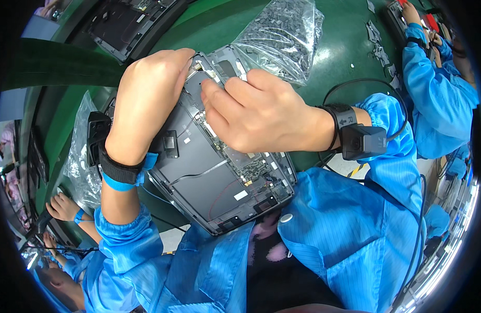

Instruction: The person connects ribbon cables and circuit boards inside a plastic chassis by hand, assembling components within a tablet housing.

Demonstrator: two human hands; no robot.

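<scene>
An opened laptop case (193, 141) lies tilted in front of me, dark grey, with a green circuit board (253, 169) and thin cables showing inside. My left hand (152, 88) is closed at its far left corner, the fingertips pressed to the edge and partly hidden. Over the upper part of the case, my right hand (256, 109) has its fingers curled in a pinch; whatever sits between them is too small or hidden to name. A small black rectangular part (170, 144) rests inside the case, below my left hand.
Beyond the case, a clear plastic bag (282, 39) full of small dark parts lies on the green table (334, 65). Loose grey pieces (379, 49) are scattered at the far right. Another opened laptop case (128, 26) stands far left. Co-workers in blue sleeves (439, 104) sit on both sides.
</scene>
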